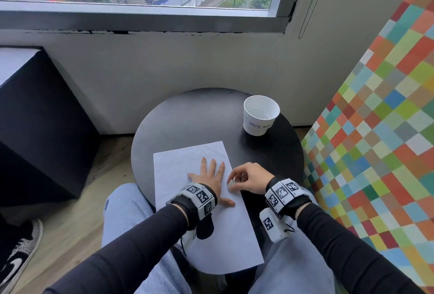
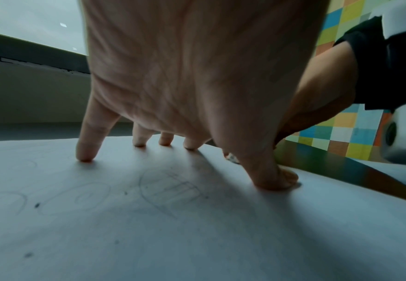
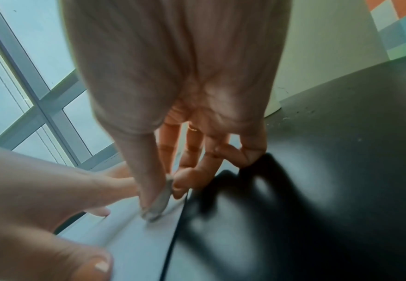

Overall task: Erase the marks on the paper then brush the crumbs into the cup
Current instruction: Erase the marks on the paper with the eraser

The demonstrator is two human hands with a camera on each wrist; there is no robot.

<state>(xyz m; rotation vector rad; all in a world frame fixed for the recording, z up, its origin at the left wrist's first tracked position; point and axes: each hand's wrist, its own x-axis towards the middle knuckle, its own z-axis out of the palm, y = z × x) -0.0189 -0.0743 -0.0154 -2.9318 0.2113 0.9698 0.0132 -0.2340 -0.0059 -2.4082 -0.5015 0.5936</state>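
Pinching a seemingly grey eraser (image 3: 160, 199), right hand (image 1: 251, 179); left hand (image 1: 212, 179) flat on paper (image 1: 178, 164).

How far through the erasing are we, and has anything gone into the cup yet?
Early stage. Done: little that shows; pencil marks remain on the paper. In hand: the left hand presses the paper flat while the right hand pinches the eraser at the paper's right edge. Left: most erasing, then brushing the dark crumbs into the cup, which looks empty.
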